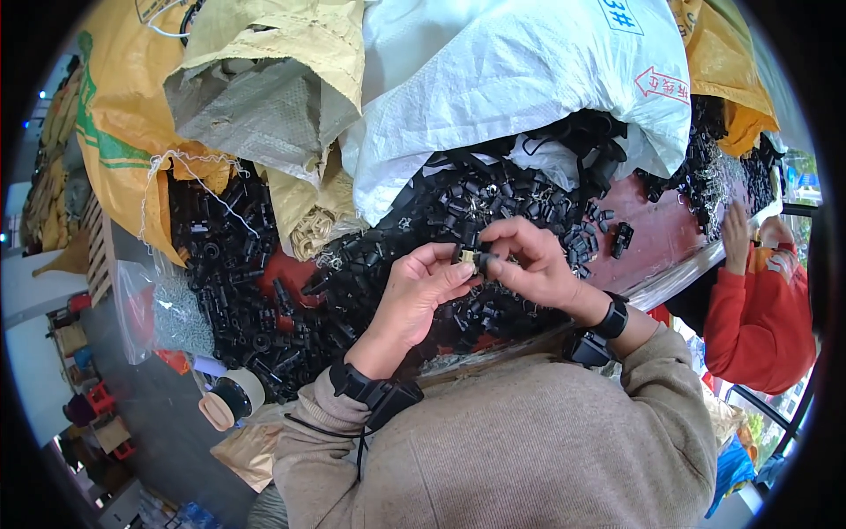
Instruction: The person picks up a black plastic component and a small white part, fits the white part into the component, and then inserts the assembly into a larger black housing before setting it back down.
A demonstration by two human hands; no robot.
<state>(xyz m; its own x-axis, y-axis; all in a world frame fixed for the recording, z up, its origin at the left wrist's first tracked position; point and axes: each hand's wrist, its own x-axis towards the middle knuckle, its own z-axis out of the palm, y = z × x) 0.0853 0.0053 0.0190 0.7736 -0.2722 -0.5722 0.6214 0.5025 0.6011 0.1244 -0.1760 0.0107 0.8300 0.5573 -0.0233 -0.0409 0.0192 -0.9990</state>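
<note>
Over the heap of black plastic parts (546, 198), my two hands meet around one small piece. My left hand (421, 286) pinches a small cream and black plastic part (467, 257) between thumb and fingertips. From the other side, my right hand (536, 264) comes in with its thumb and forefinger closed at a dark piece against that part. Whether the dark piece is separate or joined to the cream one I cannot tell. Both wrists wear black straps with small devices.
A white woven sack (493, 79) spills black parts onto the red tabletop (639, 234). Open tan sack (273, 97) and yellow sack (132, 115) stand left. A clear bag of small metallic pieces (181, 313) sits near a cup-like container (236, 395). Another person in red (762, 317) works at right.
</note>
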